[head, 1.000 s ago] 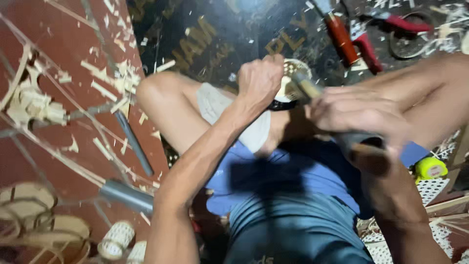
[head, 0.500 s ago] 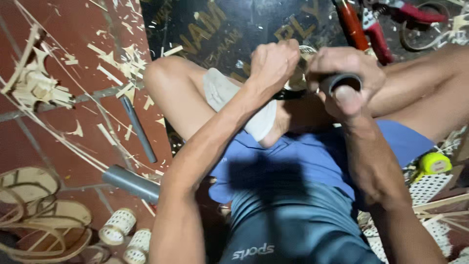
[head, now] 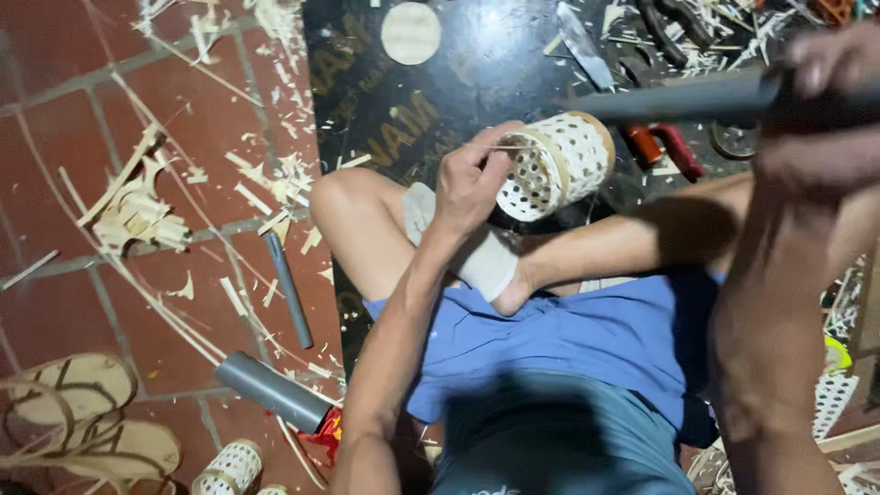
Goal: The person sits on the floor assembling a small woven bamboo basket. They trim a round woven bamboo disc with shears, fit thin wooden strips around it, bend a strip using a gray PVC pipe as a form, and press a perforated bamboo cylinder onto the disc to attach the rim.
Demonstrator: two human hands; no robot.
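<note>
Woven pale bamboo cylinder (head: pixel 557 165) sits just above frame centre, lying on its side over the black board (head: pixel 403 110), open perforated end facing lower left. Left hand (head: pixel 472 183) is curled against that open end, fingertips pinching a thin bamboo strip (head: pixel 500 147) at the rim. Right hand (head: pixel 825 101), upper right and blurred, is closed around a grey pipe (head: pixel 678 99) that runs left to just above the cylinder. Another grey pipe (head: pixel 273 392) lies on the red tile floor (head: pixel 73 73) at lower left, a second small woven cylinder (head: pixel 229 469) near the bottom edge.
</note>
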